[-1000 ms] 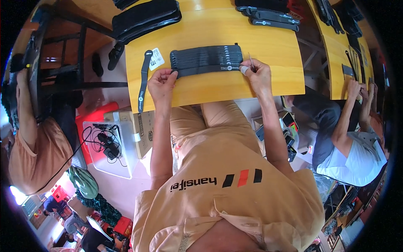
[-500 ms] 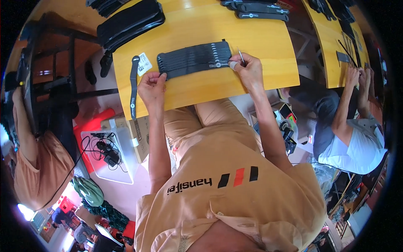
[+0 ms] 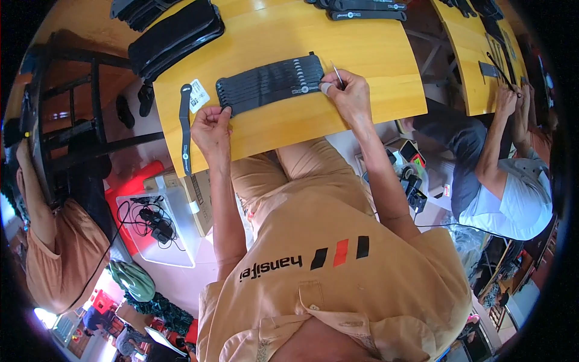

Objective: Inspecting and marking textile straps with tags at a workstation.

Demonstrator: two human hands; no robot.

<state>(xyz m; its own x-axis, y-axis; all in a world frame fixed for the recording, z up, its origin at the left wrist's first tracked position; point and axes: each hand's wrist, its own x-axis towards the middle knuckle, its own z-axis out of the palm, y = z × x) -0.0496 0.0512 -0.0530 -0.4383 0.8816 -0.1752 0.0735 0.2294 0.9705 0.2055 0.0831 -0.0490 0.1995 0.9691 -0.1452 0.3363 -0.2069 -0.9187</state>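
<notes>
A row of black fabric straps (image 3: 265, 84) lies side by side on the yellow table, overlapping, with pale slots near the right ends. My left hand (image 3: 211, 130) pinches the near left corner of this row between thumb and fingers. At the opposite end, my right hand (image 3: 350, 99) is closed around a thin pointed metal tool (image 3: 336, 73); its exact kind is unclear. The right thumb, wrapped in something white, touches the nearest strap's right end. One loose black strap (image 3: 185, 130) lies left of my left hand, beside a white printed label (image 3: 198, 95).
Stacks of black straps (image 3: 175, 39) and more bundled straps (image 3: 368, 13) sit along the table's (image 3: 386, 72) far side. A clear plastic bin (image 3: 187, 241) with black cables stands below left. Co-workers sit at either side; one works at another yellow table (image 3: 461, 66).
The whole view has shifted slightly, so the table appears a little further left and up. Both hands stay at the two ends of the strap row, with little visible movement.
</notes>
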